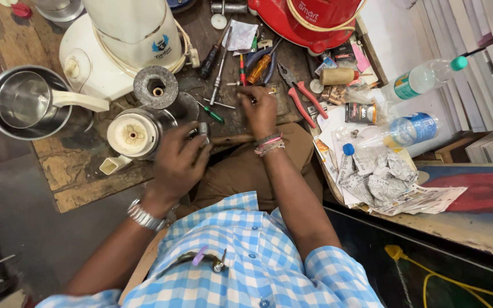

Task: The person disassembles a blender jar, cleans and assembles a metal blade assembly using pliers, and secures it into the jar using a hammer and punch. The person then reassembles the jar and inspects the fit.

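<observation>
Worn wooden workbench (pixel 75 171) — pliers (pixel 299 91), screwdrivers (pixel 219 71)

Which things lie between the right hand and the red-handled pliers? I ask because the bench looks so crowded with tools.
Nothing visible lies between them. The right hand rests on the bench among loose tools, and the red-handled pliers lie just to its right over a bare strip of bench. The screwdrivers lie on the hand's other side.

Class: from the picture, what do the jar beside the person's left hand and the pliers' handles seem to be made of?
Jar: apparently polished steel, mirror-like shine; its handle looks like cream plastic. Pliers: handles seem coated in matte red plastic or rubber, jaws dull grey metal.
</observation>
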Action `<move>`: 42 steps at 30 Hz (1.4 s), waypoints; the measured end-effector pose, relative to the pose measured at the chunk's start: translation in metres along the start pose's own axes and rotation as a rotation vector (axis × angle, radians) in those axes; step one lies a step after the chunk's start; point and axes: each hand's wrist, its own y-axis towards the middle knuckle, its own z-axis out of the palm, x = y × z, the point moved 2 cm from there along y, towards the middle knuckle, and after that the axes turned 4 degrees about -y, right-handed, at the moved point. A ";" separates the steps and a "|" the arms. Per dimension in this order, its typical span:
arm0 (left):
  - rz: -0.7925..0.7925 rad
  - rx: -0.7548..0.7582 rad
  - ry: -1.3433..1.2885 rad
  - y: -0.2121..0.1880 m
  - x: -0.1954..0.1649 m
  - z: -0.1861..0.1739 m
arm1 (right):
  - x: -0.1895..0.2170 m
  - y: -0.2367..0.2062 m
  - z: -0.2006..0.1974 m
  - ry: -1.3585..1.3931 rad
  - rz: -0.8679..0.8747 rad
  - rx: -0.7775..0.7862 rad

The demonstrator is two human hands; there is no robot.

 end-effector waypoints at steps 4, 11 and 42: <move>-0.060 0.084 -0.122 0.029 0.001 0.037 | 0.002 -0.007 -0.010 0.458 0.387 0.001; 0.081 -0.005 -0.025 0.067 0.008 0.081 | 0.025 -0.033 -0.040 0.785 0.500 0.090; -0.952 0.086 -1.556 0.113 0.040 0.090 | -0.052 -0.002 -0.155 0.375 0.527 0.285</move>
